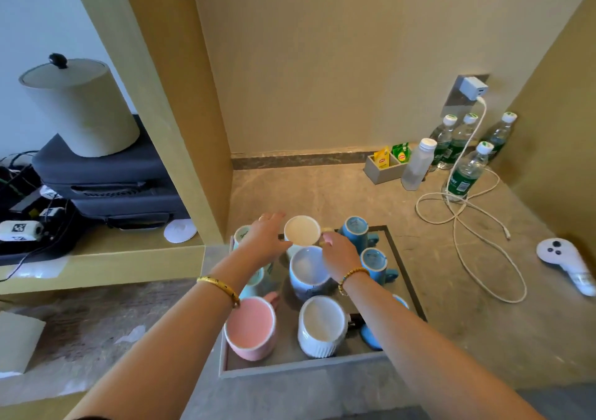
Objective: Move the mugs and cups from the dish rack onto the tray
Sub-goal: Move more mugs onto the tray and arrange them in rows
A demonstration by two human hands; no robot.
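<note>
While both arms reach forward over the grey rectangular tray (290, 369), we see the cream-coloured round ceramic mug (302, 230) held between the two hands at the tray's 12 o'clock end. The left hand (266, 237) curls round the mug's 9 o'clock side, thumb against its wall; the right hand (338, 253) pinches its handle at 3 o'clock. We cannot tell whether the mug's base touches the tray.

Just toward 6 o'clock from it sits the pale blue-white round mug (308, 272). At the tray's 7 o'clock corner stands the pink ceramic mug (251, 327), and beside it, at 5 o'clock, the white ribbed ceramic mug (322, 326). Two blue ceramic mugs, one at 1 o'clock (354, 230) and one at 3 o'clock (375, 263), line the tray's edge. Further mugs lie partly hidden under the left forearm.

On the stone counter (322, 190), at its 2 o'clock region, we note clear plastic water bottles (464, 174), a grey box of tea sachets (383, 164) and a white coiled charging cable (464, 219).
</note>
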